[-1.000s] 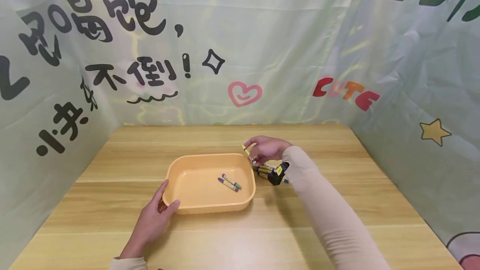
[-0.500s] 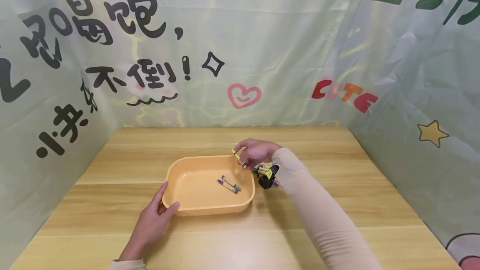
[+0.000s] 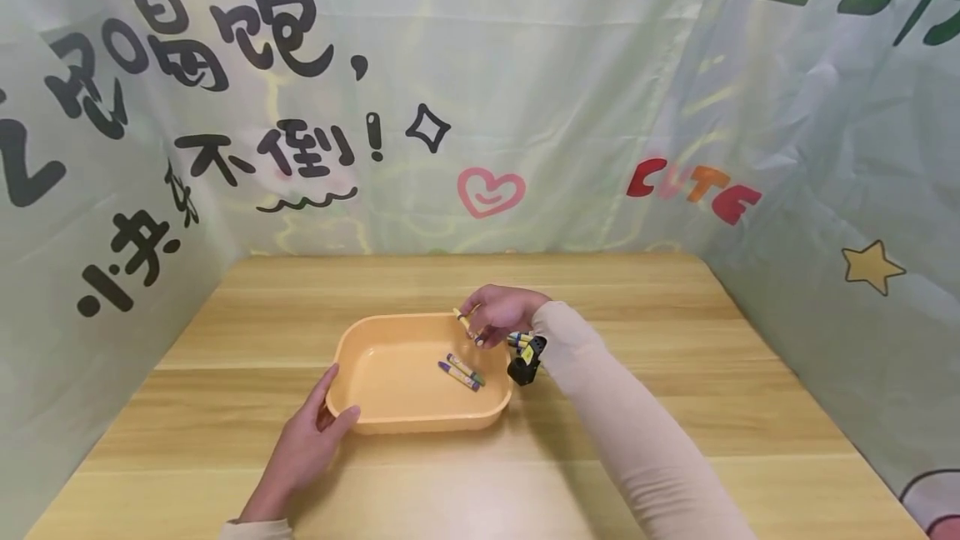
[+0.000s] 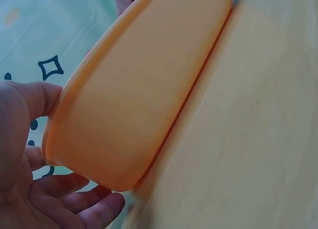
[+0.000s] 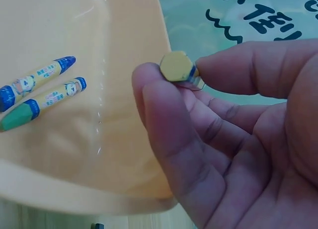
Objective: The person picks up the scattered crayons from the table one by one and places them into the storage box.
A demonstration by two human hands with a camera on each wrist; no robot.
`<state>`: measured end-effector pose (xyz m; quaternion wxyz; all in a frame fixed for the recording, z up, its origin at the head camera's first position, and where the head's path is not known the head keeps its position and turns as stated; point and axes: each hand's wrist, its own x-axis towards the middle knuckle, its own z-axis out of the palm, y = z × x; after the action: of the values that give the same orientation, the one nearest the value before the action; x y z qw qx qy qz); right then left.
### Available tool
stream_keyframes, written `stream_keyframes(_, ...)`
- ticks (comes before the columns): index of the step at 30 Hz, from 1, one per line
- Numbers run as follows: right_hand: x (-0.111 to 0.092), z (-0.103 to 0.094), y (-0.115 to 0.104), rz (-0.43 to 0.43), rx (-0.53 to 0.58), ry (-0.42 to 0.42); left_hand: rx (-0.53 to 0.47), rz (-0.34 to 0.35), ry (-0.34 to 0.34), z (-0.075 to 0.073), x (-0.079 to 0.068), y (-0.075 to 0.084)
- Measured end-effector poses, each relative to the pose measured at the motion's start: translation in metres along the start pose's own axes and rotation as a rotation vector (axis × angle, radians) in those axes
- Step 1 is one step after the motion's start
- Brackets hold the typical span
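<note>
An orange plastic tray (image 3: 390, 394) rests on the wooden table. At its front left corner my left hand (image 3: 303, 444) grips the wall, thumb over the rim and the other fingers around the outside. My right hand (image 3: 504, 312) is over the tray's back right corner and pinches a yellow crayon (image 5: 175, 66) between thumb and fingers. The crayon's flat yellow end faces the right wrist camera. Inside the tray, a blue crayon (image 5: 44, 76) and a green crayon (image 5: 53, 98) lie side by side in paper wrappers.
Several more crayons (image 3: 517, 339) lie on the table just beyond the tray's right wall, partly hidden by the right wrist and its black camera (image 3: 524, 363). Printed cloth walls (image 3: 570, 90) stand behind the table (image 3: 637, 290) and on both sides.
My right hand has moved left with the yellow crayon, from beside the crayons outside the tray to over its back right corner. The left hand keeps its hold on the tray.
</note>
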<state>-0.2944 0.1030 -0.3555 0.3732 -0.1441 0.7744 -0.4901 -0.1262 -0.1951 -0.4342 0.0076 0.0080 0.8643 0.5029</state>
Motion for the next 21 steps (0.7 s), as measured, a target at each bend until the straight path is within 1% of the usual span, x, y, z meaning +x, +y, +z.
stream_keyframes(8, 0.003, 0.006, -0.001, 0.018, -0.013, 0.014, 0.0, 0.004, -0.003, 0.0, 0.0, -0.001)
stream_keyframes(16, 0.004, 0.011, -0.001, 0.047, -0.023, 0.025, -0.035, 0.019, 0.006, 0.002, 0.001, -0.002)
stream_keyframes(21, 0.01, 0.018, 0.0, 0.052, -0.042, 0.031, -0.035, 0.013, 0.006, 0.001, 0.001, -0.002)
